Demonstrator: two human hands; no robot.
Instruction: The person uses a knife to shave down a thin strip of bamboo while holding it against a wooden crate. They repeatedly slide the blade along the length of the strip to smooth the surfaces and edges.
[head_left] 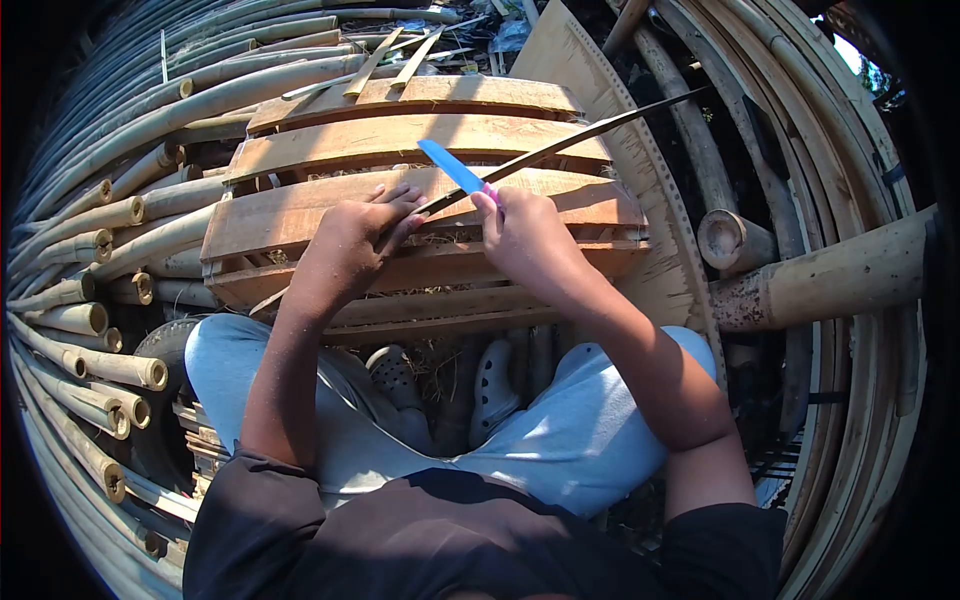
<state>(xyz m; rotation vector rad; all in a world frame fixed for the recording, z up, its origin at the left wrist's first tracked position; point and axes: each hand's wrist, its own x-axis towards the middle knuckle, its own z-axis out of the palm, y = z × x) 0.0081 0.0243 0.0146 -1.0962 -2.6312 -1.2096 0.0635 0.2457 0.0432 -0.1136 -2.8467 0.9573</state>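
Wooden pallet lies under both hands, bamboo poles stacked to the left. Thin dark bamboo strip runs up-right from the grip. Left hand pinches its near end; right hand is closed around a blue knife against the strip.

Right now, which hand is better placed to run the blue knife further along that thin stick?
The right hand: it already grips the blue knife, blade against the stick. The left hand pinches the stick's near end over the wooden pallet, so it seems better left steadying.
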